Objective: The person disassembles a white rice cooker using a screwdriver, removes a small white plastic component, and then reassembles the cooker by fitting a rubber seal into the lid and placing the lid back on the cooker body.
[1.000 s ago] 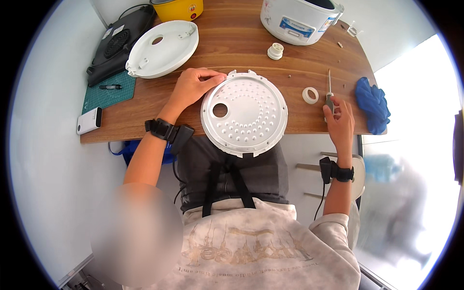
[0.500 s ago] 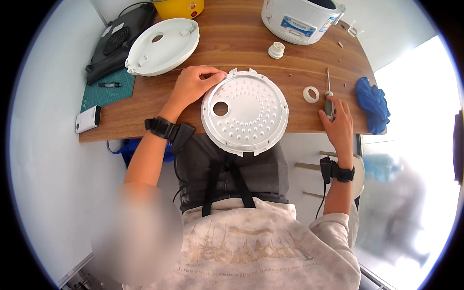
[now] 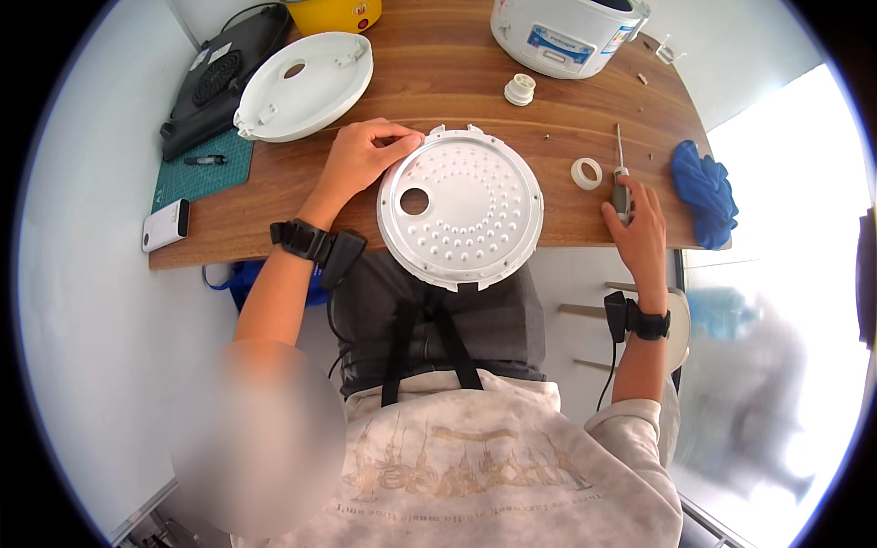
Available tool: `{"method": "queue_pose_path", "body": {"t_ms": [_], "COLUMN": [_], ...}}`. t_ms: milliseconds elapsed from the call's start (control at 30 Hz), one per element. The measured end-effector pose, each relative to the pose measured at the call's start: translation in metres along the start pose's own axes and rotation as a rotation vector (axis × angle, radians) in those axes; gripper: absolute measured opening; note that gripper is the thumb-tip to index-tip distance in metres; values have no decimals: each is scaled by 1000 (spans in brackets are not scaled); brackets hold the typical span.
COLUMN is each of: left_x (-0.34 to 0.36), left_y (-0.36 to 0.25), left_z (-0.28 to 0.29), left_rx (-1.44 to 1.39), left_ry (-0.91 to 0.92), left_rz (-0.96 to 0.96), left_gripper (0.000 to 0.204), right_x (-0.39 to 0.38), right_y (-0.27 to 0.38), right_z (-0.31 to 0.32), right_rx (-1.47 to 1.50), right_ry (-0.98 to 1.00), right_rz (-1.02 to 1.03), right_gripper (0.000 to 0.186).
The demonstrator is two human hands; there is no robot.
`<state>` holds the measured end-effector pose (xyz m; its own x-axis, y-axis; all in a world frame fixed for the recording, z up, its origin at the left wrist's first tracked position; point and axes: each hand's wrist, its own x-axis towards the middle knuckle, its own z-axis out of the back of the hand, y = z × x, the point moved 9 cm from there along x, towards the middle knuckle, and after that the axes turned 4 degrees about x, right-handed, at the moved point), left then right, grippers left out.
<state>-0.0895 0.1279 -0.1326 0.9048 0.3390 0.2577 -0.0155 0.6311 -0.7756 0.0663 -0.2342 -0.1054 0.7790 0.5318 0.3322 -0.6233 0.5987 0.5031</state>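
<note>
My left hand (image 3: pixel 362 157) pinches the upper left rim of a round inner lid plate (image 3: pixel 457 201), thumb on top and some fingers hidden. The plate has a silver dimpled face, a white rim with tabs, and a round hole left of its middle. Its near part juts past the table's front edge over my lap. On the right, my right hand (image 3: pixel 638 219) is closed around the grey handle of a screwdriver (image 3: pixel 621 164) lying on the table, shaft pointing away from me. Just left of the screwdriver lies a white ring (image 3: pixel 586 173).
Farther back are a white lid shell (image 3: pixel 311 91), a white cap (image 3: pixel 519 89) and a white cooker body (image 3: pixel 557 41). A blue cloth (image 3: pixel 703 194) lies at the right edge. Leftward are a green mat (image 3: pixel 219 173), a white power bank (image 3: pixel 165 226), a black appliance (image 3: pixel 219 82) and a yellow pot (image 3: pixel 329 14).
</note>
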Motion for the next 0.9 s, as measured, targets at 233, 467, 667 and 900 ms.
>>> {"method": "queue_pose_path", "body": {"t_ms": [233, 467, 667, 900], "left_x": [0, 0, -4, -6], "left_y": [-1, -1, -8, -10], "left_z": [-2, -1, -3, -1], "left_rx": [-8, 8, 51, 42], "left_ry": [27, 44, 126, 125], "left_rz": [16, -29, -18, -11], "left_gripper": [26, 28, 27, 26], "right_x": [4, 16, 41, 66], "right_y": [-21, 6, 70, 153], "right_z": [14, 59, 54, 24], "right_rx": [75, 57, 512, 593], "right_ry": [-120, -354, -190, 126], "right_rz": [-88, -151, 74, 198], "right_gripper": [35, 27, 25, 26]}}
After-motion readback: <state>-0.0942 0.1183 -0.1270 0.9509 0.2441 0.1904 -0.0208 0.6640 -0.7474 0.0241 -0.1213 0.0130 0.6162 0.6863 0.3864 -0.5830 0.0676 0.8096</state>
